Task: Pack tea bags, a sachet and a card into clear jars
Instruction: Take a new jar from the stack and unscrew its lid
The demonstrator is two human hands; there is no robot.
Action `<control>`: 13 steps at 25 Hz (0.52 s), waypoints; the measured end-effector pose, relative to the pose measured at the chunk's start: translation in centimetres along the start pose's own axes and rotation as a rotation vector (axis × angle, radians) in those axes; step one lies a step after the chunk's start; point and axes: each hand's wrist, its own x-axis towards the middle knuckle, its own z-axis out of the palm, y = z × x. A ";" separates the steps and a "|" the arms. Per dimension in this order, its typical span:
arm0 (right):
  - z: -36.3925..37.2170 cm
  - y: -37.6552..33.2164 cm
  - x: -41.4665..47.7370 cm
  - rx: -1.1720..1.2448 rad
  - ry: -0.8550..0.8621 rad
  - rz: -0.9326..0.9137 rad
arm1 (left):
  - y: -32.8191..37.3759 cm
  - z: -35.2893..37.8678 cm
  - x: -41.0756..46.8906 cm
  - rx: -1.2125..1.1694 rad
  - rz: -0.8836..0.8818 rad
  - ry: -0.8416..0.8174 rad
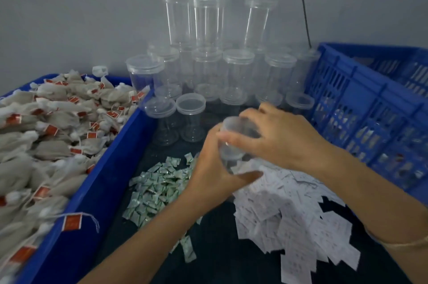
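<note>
- While both hands meet over the middle of the table, the left hand [213, 168] wraps its fingers round the lower body of a clear jar [228, 151], thumb lying across the front.
- The right hand [278, 135] cups the jar's top, fingers curled over the rim (blur hides whether a lid is on).
- Jar sits between the palms, above the spot where two piles meet.
- Tea bags [46, 126] w/ red tags: heaped in a blue tray [111, 168] at left; one tag hangs over its near wall.
- Sachets [157, 188], green & white: loose pile on the dark tabletop [220, 249], partly under the left forearm.
- Cards [289, 209], white printed slips: heap beside the sachets, under the right forearm.
- Empty jars [208, 63]: stacked in tiers at the back.
- Blue crate [370, 103], slatted: at right.
</note>
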 end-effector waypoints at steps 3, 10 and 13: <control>2.1 -1.1 -1.5 -0.106 -0.177 -0.049 | -2.4 0.5 -4.5 0.085 -0.066 0.001; 3.3 -2.6 -3.1 0.078 -0.445 -0.228 | -5.0 -0.1 -7.4 0.116 -0.137 -0.017; 2.0 -4.0 -3.2 0.072 -0.616 -0.396 | -5.0 -0.7 -6.9 0.127 -0.103 -0.015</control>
